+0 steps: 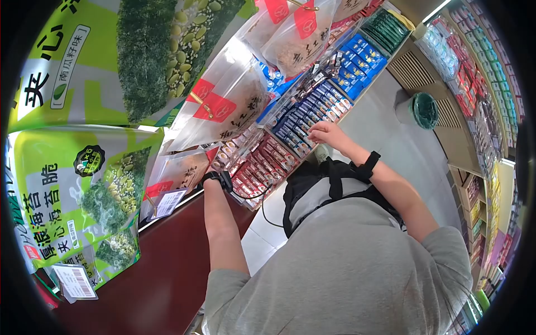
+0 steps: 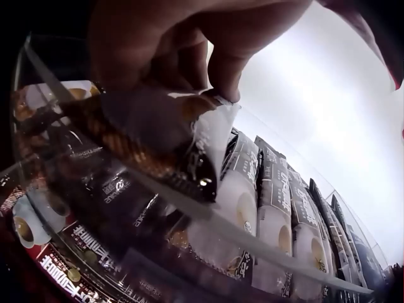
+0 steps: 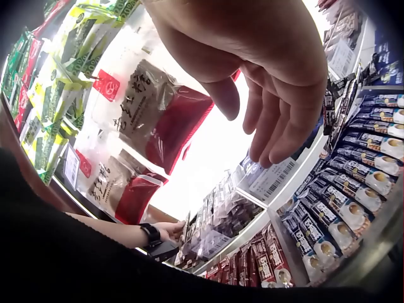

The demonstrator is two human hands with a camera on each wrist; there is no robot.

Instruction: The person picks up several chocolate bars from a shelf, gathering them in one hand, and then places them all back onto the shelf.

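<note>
In the left wrist view, my left hand point(image 2: 189, 44) pinches the top edge of a dark coffee sachet point(image 2: 151, 139) between thumb and fingers. The sachet slants over a clear plastic divider point(image 2: 246, 237), beside a row of upright grey sachets point(image 2: 274, 196). The right wrist view shows the same hand point(image 3: 169, 230) reaching into the shelf, while hanging bags hide it in the head view. My right hand point(image 1: 329, 135) hovers over blue coffee sachets point(image 1: 301, 120), its fingers loosely bent and holding nothing. Red sachets point(image 1: 265, 167) lie in the compartment between my two hands.
Clear snack bags point(image 1: 229, 106) and large green seaweed packs point(image 1: 84, 195) hang at the left. Below them runs a dark red counter point(image 1: 162, 273). A lined bin point(image 1: 419, 111) stands on the floor, with stocked shelves point(image 1: 480, 72) along the right.
</note>
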